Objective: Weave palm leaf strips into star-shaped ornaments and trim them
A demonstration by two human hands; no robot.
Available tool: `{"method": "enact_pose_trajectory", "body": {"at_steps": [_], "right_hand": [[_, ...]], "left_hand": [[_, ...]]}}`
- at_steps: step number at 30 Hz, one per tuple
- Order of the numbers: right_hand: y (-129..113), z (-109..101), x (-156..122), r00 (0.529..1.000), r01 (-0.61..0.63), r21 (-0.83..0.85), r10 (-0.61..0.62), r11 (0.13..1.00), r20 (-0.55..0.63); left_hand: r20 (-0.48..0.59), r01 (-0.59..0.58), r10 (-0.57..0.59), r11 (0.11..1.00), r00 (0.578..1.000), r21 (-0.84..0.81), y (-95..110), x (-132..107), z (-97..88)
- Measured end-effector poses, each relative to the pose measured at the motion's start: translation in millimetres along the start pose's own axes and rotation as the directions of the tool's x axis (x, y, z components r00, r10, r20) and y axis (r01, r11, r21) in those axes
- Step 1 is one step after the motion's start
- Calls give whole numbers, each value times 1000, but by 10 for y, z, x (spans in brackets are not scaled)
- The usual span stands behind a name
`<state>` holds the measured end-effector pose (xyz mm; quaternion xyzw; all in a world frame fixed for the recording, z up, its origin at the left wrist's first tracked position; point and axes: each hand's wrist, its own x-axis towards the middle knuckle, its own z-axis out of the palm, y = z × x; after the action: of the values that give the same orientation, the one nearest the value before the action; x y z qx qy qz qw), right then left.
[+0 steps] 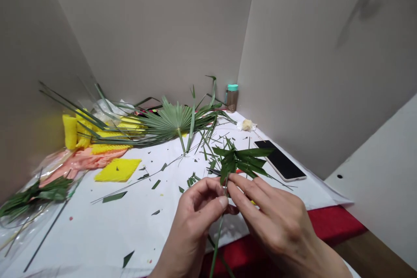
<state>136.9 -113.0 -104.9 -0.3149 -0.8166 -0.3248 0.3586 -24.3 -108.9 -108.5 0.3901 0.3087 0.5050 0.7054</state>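
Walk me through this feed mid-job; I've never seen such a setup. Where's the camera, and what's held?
There's no machine: these are a person's bare left hand and right hand. The single picture comes from a head-worn camera looking forward and down. The left hand pinches a leafy green sprig by its stem; the right hand's fingers are beside it, their exact grip hidden. On the white sheet lie leaf scraps, a yellow square and a phone.
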Motion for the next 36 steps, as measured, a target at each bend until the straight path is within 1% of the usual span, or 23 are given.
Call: {"method": "enact_pose_trajectory", "body": {"at_steps": [4,6,9,12,17,19,21,23,25,29,32,36], "right_hand": [[54,16,-19,999,-19,-24,20,1000,33],[79,13,-11,999,-18,-28,19,999,46],[89,9,3,999,-18,-17,19,1000,36],[74,5,6,999,-17,24,16,1000,37],[49,-38,20,995,-9,96,-1,995,100],[44,-56,32,991,-43,181,19,983,129],[44,-66,43,983,-115,268,72,957,167],[48,-70,50,968,-186,317,119,930,221],[51,-73,48,953,-229,338,141,913,268],[35,-59,16,946,-260,386,153,885,286],[0,-7,-5,930,-300,459,150,836,334],[-116,73,-43,914,-351,497,174,793,367]], "left_hand": [[-15,89,-90,994,996,-65,23,27,-8],[-12,114,-115,989,993,-90,26,44,-15],[7,103,-102,988,995,-112,24,66,-18],[-12,100,-101,991,995,-84,29,69,-8],[-3,76,-76,996,997,-37,42,60,-6],[-4,58,-58,998,998,-25,43,60,-14],[-10,51,-51,998,999,-24,41,58,-20],[-10,58,-58,998,998,-32,37,51,-25],[-9,65,-66,997,998,-45,31,40,-31],[-16,91,-93,993,996,-74,11,9,-65],[-25,110,-112,989,993,-98,-13,-28,-111],[-41,136,-143,981,989,-136,-83,-131,-198]]}}
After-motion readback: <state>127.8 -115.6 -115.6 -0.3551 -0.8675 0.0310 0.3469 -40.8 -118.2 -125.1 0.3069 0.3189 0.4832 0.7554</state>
